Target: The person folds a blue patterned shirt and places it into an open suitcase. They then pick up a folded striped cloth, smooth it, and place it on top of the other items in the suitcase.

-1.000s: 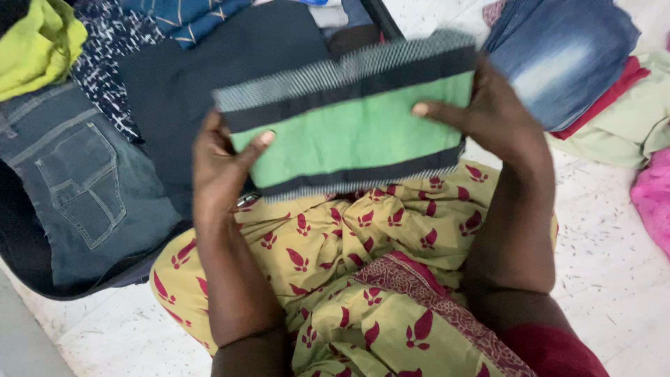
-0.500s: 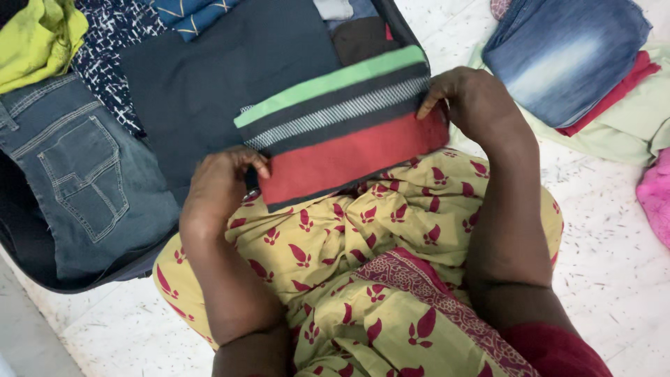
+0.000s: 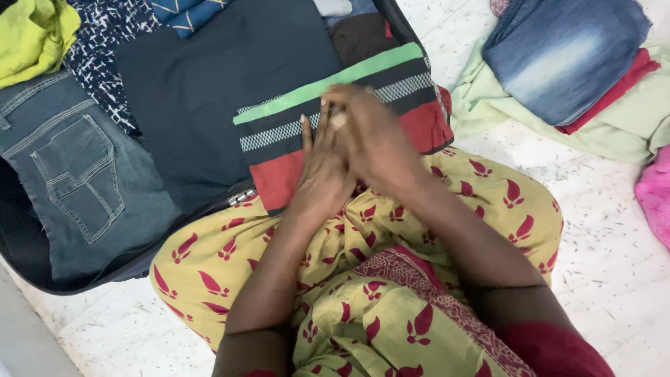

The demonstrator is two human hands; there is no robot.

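A folded striped cloth (image 3: 391,98) with green, black, grey and red bands lies across my lap and the near edge of an open suitcase (image 3: 28,262). My left hand (image 3: 322,167) rests flat on the cloth's red band, fingers straight. My right hand (image 3: 373,136) lies flat over the cloth's middle, overlapping the left hand's fingertips. Neither hand grips anything. I sit on the floor in a yellow garment with red leaf prints (image 3: 391,279).
Inside the suitcase lie folded jeans (image 3: 77,174), a dark navy garment (image 3: 209,91), a black-and-white patterned cloth (image 3: 105,49) and a lime-yellow garment (image 3: 31,35). On the speckled floor to the right sits a pile of faded jeans (image 3: 565,49), red and pale green cloth, and something pink (image 3: 656,195).
The striped cloth, held up between both hands, was folded and lowered onto the lap and suitcase edge. Both hands then let go of its ends and came together flat on top.
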